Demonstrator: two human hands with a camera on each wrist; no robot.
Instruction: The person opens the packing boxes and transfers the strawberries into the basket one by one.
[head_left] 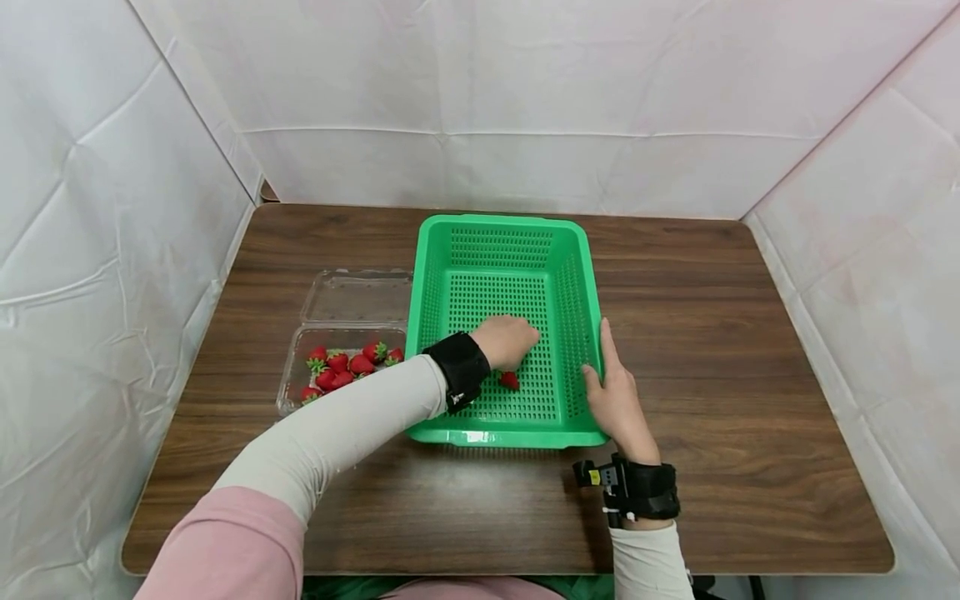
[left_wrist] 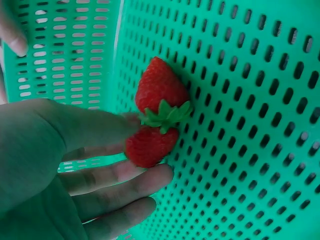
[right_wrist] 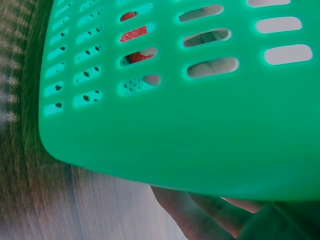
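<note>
My left hand [head_left: 507, 342] reaches down into a green plastic basket [head_left: 507, 437] with slotted walls and floor. In the left wrist view, its thumb and fingers pinch a strawberry [left_wrist: 151, 146]. Right beside that lies another strawberry [left_wrist: 160, 86] with a green leafy cap, on the basket floor; the head view shows one strawberry [head_left: 509, 381] just below the hand. My right hand [head_left: 618, 404] holds the basket's right rim, thumb over the edge and fingers along the outside. In the right wrist view the basket wall hides most of those fingers.
Left of the basket stands a clear plastic clamshell box [head_left: 288, 379], lid folded back, holding several strawberries [head_left: 362, 364]. My left forearm passes over its near corner. The brown wooden table [head_left: 720, 350] is bordered by white sheeting [head_left: 525, 100] at the back and sides.
</note>
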